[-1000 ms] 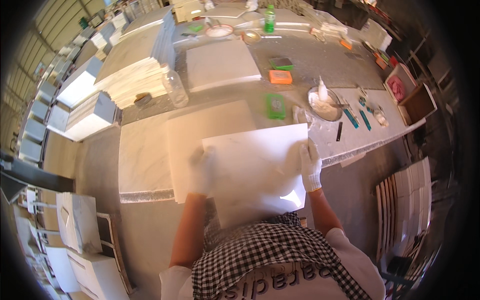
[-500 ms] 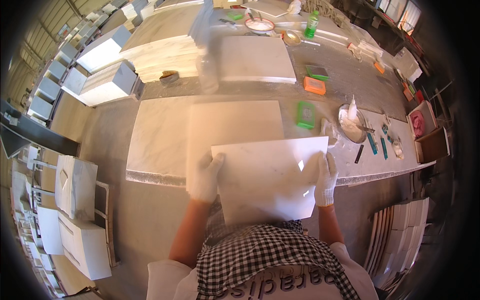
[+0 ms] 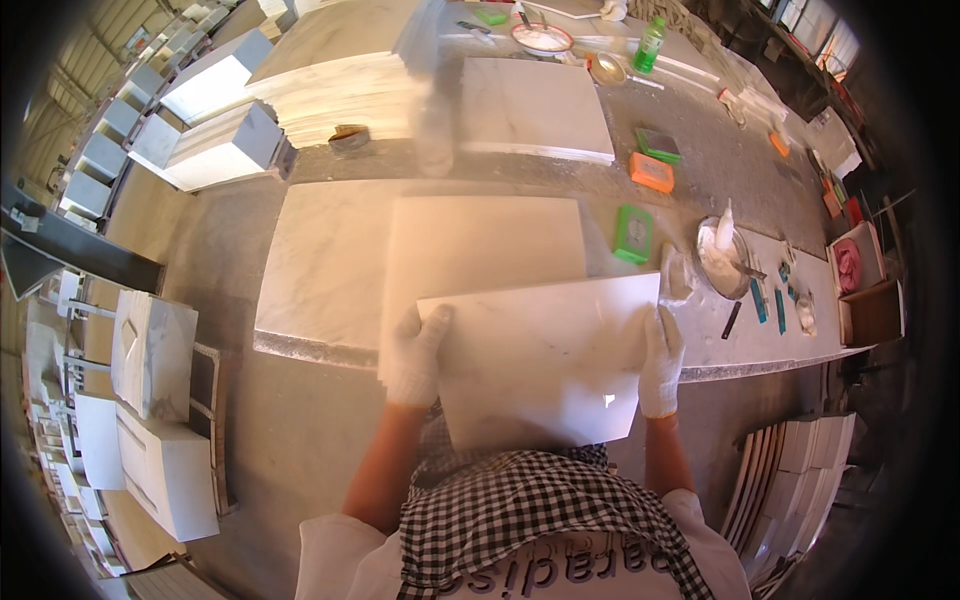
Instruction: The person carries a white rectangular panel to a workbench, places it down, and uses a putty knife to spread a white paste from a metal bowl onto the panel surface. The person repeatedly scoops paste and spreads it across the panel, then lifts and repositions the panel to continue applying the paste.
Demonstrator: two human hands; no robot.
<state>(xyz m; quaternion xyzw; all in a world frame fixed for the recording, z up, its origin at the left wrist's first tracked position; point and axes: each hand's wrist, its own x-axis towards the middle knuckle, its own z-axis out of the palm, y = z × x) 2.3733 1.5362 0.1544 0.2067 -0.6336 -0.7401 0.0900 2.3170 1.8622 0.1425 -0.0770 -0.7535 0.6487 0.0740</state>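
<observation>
Between both gloved hands I hold a white, glossy, grey-veined stone tile (image 3: 540, 360) in front of my checked apron (image 3: 560, 500). My left hand (image 3: 415, 350) grips its left edge, thumb on the upper face. On the opposite edge, my right hand (image 3: 662, 365) has its thumb and fingers closed on the tile. Just beyond it, a stack of similar tiles (image 3: 490, 235) rests on a large marble slab (image 3: 320, 265). A green block (image 3: 633, 233) lies right of the stack, near a bowl of white paste (image 3: 722, 265) with a white bottle standing in it.
Behind lie another tile (image 3: 535, 105), an orange block (image 3: 651, 173), a green bottle (image 3: 650, 45) and a tall slab stack (image 3: 345, 85). Several teal-handled tools (image 3: 780, 310) sit at right, beside an open box (image 3: 870, 310). Stone pieces stand on a rack (image 3: 165, 430) at left.
My view has shifted slightly, so the bench things appear a little further right and higher. The tile stays in both hands, and the bright reflection on it has changed.
</observation>
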